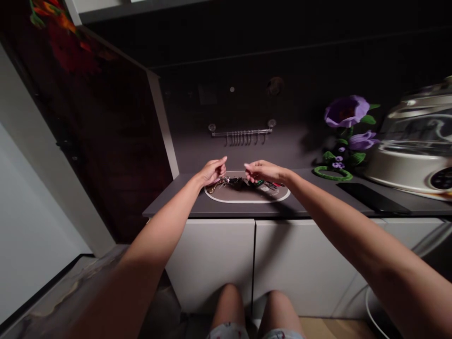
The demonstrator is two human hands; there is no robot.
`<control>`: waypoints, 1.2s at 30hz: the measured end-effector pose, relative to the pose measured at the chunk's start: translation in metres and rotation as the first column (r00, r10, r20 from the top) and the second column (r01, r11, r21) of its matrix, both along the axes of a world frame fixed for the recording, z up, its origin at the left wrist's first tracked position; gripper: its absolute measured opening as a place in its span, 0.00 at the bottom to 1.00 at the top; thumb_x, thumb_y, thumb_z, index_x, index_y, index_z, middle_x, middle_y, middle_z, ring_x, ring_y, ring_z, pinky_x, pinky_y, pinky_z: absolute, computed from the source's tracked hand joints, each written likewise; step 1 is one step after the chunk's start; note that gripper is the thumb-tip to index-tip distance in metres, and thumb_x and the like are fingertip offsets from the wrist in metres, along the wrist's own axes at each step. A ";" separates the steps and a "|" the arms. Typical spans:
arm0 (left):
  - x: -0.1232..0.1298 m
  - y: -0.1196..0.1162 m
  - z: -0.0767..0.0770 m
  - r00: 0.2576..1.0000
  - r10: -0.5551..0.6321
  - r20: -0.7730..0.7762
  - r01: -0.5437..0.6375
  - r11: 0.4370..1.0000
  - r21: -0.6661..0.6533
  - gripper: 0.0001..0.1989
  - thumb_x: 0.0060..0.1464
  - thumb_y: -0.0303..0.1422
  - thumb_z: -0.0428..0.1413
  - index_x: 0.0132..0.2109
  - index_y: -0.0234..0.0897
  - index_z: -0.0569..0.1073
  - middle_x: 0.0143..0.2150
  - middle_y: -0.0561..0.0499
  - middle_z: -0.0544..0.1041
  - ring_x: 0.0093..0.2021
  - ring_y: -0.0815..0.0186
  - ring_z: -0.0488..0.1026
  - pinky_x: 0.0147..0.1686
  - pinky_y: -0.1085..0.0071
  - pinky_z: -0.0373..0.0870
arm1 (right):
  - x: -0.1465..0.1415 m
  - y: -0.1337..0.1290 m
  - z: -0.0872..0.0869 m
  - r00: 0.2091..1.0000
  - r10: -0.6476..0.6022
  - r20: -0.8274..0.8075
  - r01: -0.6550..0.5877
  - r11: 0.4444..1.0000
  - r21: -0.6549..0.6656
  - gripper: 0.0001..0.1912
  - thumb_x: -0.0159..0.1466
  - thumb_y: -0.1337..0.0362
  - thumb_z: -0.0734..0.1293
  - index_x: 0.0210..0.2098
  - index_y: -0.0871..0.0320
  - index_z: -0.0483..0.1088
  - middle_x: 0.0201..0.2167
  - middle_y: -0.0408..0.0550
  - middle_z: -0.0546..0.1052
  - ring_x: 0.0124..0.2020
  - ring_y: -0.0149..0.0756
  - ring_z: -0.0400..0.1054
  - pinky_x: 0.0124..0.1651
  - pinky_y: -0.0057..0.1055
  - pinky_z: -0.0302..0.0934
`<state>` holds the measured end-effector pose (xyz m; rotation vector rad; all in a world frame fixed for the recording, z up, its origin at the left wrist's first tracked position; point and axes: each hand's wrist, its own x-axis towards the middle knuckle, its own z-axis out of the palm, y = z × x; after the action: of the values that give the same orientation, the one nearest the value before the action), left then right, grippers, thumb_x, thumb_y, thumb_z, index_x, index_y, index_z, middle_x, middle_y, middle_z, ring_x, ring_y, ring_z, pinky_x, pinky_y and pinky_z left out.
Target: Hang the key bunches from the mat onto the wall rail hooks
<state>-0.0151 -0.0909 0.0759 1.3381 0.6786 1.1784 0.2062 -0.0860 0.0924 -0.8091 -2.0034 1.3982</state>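
Observation:
My left hand (213, 171) is raised over the left end of an oval mat (243, 195), fingers curled in and thumb on top. Opposite it, my right hand (262, 170) hovers over the mat's right half with its fingers bent and pressed together. A gap separates the two hands. Whatever either one holds, if anything, is too small or hidden to name. Across the mat lies a heap of small dark and metallic items (237, 182), with bits of green and red toward the right; their kind is hard to tell.
On the wall behind is a rail (242, 133) with several hooks. To the right stand purple artificial flowers (348, 113) on a green ring base, a flat black phone-like slab (372, 197) and a cream appliance (413, 165) with a clear cover. White cabinet doors (215, 259) sit under the grey counter (169, 197).

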 end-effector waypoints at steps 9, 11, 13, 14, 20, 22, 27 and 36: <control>0.009 -0.005 -0.050 0.976 -0.117 0.183 0.167 0.944 -0.284 0.32 0.43 0.61 0.39 0.13 0.38 0.47 0.08 0.57 0.46 0.10 0.76 0.46 0.12 0.75 0.43 | -0.010 0.008 -0.058 0.957 0.080 -0.280 -0.181 0.917 -0.354 0.35 0.51 0.32 0.40 0.10 0.56 0.42 0.08 0.37 0.44 0.10 0.22 0.39 0.13 0.22 0.37; 0.009 -0.003 -0.058 0.973 -0.118 0.197 0.171 0.946 -0.275 0.32 0.44 0.62 0.38 0.13 0.38 0.46 0.08 0.57 0.45 0.10 0.76 0.45 0.12 0.76 0.42 | -0.008 0.007 -0.066 0.946 0.070 -0.317 -0.187 0.915 -0.356 0.35 0.51 0.32 0.39 0.10 0.57 0.40 0.08 0.37 0.43 0.10 0.22 0.38 0.14 0.22 0.36; 0.009 -0.002 -0.062 0.973 -0.104 0.206 0.158 0.951 -0.267 0.32 0.44 0.61 0.38 0.13 0.38 0.45 0.08 0.57 0.44 0.10 0.77 0.45 0.12 0.76 0.42 | -0.007 0.004 -0.069 0.942 0.043 -0.334 -0.167 0.921 -0.353 0.34 0.51 0.32 0.39 0.10 0.56 0.40 0.08 0.37 0.42 0.11 0.22 0.37 0.14 0.22 0.36; 0.009 -0.001 -0.062 0.973 -0.097 0.208 0.152 0.951 -0.268 0.32 0.44 0.61 0.39 0.13 0.38 0.45 0.08 0.57 0.44 0.10 0.77 0.45 0.12 0.76 0.42 | -0.007 0.003 -0.069 0.941 0.029 -0.337 -0.155 0.923 -0.353 0.34 0.51 0.32 0.39 0.11 0.56 0.40 0.08 0.37 0.43 0.11 0.22 0.37 0.14 0.22 0.36; 0.010 -0.003 -0.060 0.972 -0.085 0.220 0.145 0.950 -0.276 0.31 0.44 0.61 0.39 0.13 0.38 0.45 0.08 0.57 0.45 0.09 0.77 0.45 0.11 0.76 0.42 | -0.009 0.000 -0.066 0.937 -0.007 -0.348 -0.125 0.926 -0.355 0.33 0.52 0.33 0.39 0.12 0.55 0.40 0.08 0.36 0.42 0.11 0.22 0.36 0.14 0.22 0.34; 0.010 -0.003 -0.060 0.972 -0.089 0.216 0.147 0.951 -0.270 0.31 0.44 0.61 0.39 0.13 0.38 0.45 0.08 0.57 0.45 0.10 0.77 0.45 0.11 0.76 0.42 | -0.010 0.000 -0.067 0.939 -0.011 -0.344 -0.122 0.924 -0.362 0.33 0.52 0.33 0.39 0.12 0.55 0.41 0.08 0.36 0.43 0.11 0.22 0.36 0.14 0.22 0.34; 0.010 0.000 -0.056 0.983 -0.103 0.154 0.135 0.966 -0.220 0.30 0.48 0.56 0.42 0.14 0.37 0.49 0.08 0.58 0.45 0.10 0.77 0.45 0.12 0.78 0.40 | -0.015 0.002 -0.066 0.940 -0.019 -0.341 -0.119 0.918 -0.377 0.33 0.54 0.34 0.42 0.12 0.55 0.45 0.08 0.36 0.44 0.11 0.23 0.36 0.14 0.23 0.33; 0.001 0.015 -0.026 0.961 0.261 -0.089 -0.250 0.961 0.118 0.14 0.48 0.38 0.56 0.22 0.34 0.65 0.14 0.57 0.61 0.14 0.78 0.52 0.16 0.78 0.47 | -0.051 0.021 -0.046 0.904 -0.146 -0.402 0.061 0.974 -0.219 0.27 0.58 0.40 0.53 0.18 0.58 0.55 0.09 0.33 0.46 0.11 0.21 0.36 0.14 0.21 0.33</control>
<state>-0.0136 -0.0763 0.0501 1.4385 0.8960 1.3736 0.1557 -0.0652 0.0465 -0.6248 -1.4906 1.5752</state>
